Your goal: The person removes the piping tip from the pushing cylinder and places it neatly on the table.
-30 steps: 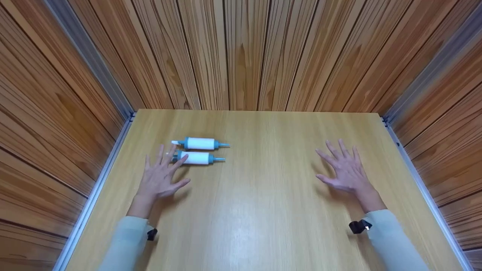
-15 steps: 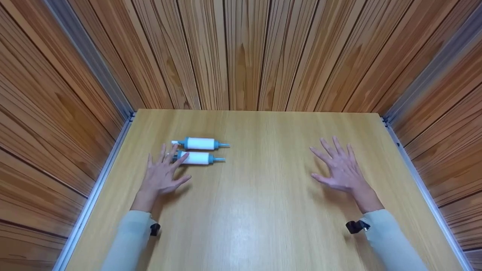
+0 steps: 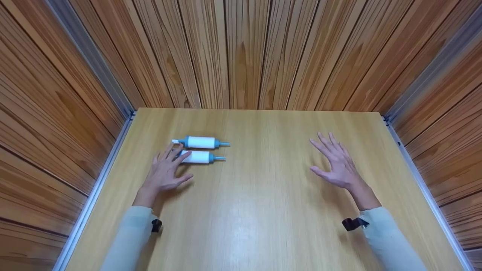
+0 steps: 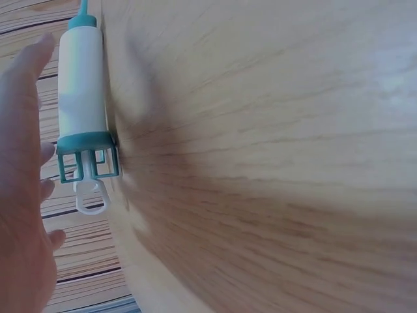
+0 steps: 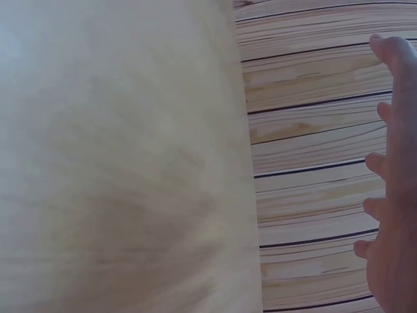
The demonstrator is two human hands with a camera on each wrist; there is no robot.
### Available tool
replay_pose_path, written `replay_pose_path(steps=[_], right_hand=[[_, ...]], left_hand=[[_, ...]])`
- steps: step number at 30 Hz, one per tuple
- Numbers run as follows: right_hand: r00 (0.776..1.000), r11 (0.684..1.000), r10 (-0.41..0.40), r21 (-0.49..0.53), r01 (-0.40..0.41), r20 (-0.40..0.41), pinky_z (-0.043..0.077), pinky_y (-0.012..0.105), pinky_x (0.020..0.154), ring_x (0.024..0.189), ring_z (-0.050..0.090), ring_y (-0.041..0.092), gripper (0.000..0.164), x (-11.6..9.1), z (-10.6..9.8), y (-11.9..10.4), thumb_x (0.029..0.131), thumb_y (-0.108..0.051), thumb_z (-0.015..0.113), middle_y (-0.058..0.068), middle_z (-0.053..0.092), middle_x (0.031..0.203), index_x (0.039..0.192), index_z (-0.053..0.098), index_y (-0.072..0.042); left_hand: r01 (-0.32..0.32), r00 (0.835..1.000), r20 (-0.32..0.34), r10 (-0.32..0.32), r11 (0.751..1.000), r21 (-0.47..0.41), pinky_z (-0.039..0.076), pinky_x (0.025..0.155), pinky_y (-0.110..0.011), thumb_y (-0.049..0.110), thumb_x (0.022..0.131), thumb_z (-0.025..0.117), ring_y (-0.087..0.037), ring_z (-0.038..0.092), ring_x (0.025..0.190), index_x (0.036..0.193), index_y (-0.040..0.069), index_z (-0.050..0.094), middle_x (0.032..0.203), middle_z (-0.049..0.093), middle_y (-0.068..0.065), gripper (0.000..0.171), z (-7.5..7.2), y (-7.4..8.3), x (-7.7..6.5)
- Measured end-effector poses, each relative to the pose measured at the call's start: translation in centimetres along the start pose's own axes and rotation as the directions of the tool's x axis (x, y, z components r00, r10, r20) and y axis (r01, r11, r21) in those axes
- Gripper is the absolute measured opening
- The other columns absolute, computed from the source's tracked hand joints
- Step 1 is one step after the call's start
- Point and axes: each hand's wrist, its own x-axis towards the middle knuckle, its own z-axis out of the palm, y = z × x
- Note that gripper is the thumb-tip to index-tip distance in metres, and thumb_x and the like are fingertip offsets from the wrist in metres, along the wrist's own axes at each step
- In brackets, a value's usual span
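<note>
Two white-barrelled syringes with blue-green end caps lie side by side on the left half of the table, thin nozzles pointing right. My left hand [image 3: 163, 174] hovers with spread fingers over the plunger end of the nearer syringe [image 3: 199, 157], partly hiding it. Just beyond lies the farther syringe [image 3: 201, 142], close to the fingertips. In the left wrist view, a syringe [image 4: 81, 85] shows a white pull ring and an openwork teal flange; the left hand [image 4: 23, 195] is beside it. Well to the right, my right hand [image 3: 338, 165] is spread above the bare table, holding nothing.
The light wooden table [image 3: 256, 203] is bounded by a plank back wall [image 3: 243, 56] and plank side walls. Metal rails [image 3: 101, 180] run along its left and right edges. A small black device [image 3: 354, 224] sits at each wrist.
My left hand shifts slightly forward and right over the syringes, fingers bending a little. My right hand drifts slightly forward and left, its fingers closer together. The syringes stay put.
</note>
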Motion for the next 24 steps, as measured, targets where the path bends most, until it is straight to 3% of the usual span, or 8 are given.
replay_pose_path(steps=[10, 16, 24], right_hand=[[0.995, 0.981, -0.062, 0.181, 0.074, -0.072, 0.018, 0.097, 0.123, 0.165, 0.030, 0.067, 0.086, 1.1, 0.8, -0.5, 0.087, -0.026, 0.084, 0.028, 0.046, 0.176, 0.166, 0.055, -0.012], [0.999, 0.954, -0.022, 0.296, 0.032, -0.038, 0.018, 0.093, 0.126, 0.169, 0.025, 0.064, 0.089, 1.0, 1.4, -0.4, 0.086, -0.018, 0.089, 0.026, 0.041, 0.180, 0.167, 0.053, -0.010], [1.000, 0.922, 0.010, 0.387, 0.002, -0.028, 0.024, 0.088, 0.129, 0.168, 0.031, 0.058, 0.094, 0.9, 2.1, -0.1, 0.086, -0.008, 0.091, 0.028, 0.036, 0.181, 0.169, 0.048, -0.006]], left_hand=[[0.041, 0.999, 0.018, -0.039, 0.994, -0.105, 0.018, 0.130, -0.089, 0.058, 0.098, 0.079, -0.050, 0.019, 0.176, 0.175, 0.025, 0.043, 0.188, 0.031, -0.014, 0.091, 0.4, -0.7, 0.5], [0.034, 0.999, -0.002, -0.035, 0.989, -0.141, 0.021, 0.132, -0.084, 0.050, 0.098, 0.083, -0.050, 0.023, 0.174, 0.173, 0.023, 0.046, 0.185, 0.035, -0.016, 0.089, 0.5, -0.9, 0.8], [0.049, 0.999, 0.007, -0.048, 0.979, -0.196, 0.020, 0.132, -0.079, 0.041, 0.096, 0.088, -0.050, 0.025, 0.171, 0.171, 0.021, 0.049, 0.181, 0.042, -0.018, 0.087, 0.8, -0.9, 1.6]])
